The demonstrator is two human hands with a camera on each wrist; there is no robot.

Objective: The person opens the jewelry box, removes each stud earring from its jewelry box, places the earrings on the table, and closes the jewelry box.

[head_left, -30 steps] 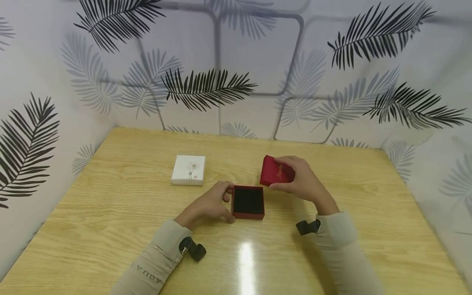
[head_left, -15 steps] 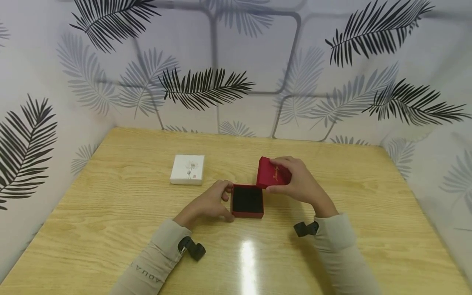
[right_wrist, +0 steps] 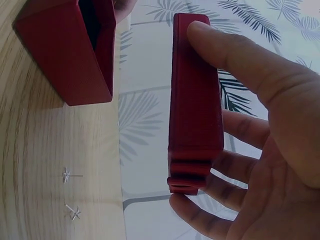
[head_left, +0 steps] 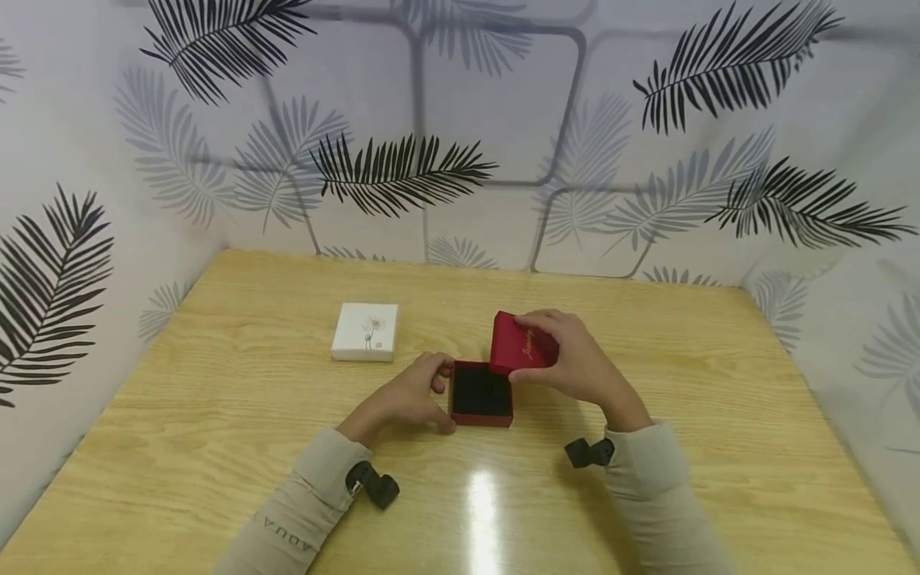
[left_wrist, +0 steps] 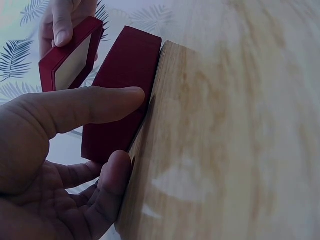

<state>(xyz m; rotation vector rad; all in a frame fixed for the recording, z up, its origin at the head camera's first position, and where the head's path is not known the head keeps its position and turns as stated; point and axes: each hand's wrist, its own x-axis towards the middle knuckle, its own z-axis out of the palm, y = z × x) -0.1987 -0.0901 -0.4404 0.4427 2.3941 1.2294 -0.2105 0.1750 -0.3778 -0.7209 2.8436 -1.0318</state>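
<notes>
On the table, a small red box base point(head_left: 482, 390) with a black pad inside lies open side up. My left hand point(head_left: 408, 399) grips its left side, thumb at the front corner and fingers behind, as the base point(left_wrist: 127, 62) in the left wrist view also shows. My right hand point(head_left: 579, 366) pinches the red lid point(head_left: 512, 345), tilted above the base's back right corner. Gold lettering marks its top. The lid's ribbon end point(right_wrist: 186, 175) appears in the right wrist view. Two small silvery star-shaped pieces point(right_wrist: 66, 175) point(right_wrist: 74, 213) lie on the wood beside the base.
A white square box point(head_left: 365, 329) with a flower print lies behind my left hand. The wooden table point(head_left: 216, 383) ends at a wall covering with leaf patterns point(head_left: 496, 224).
My right hand has brought the lid leftward and slightly toward me, from beside the base to over its back right corner. My left hand stays on the base.
</notes>
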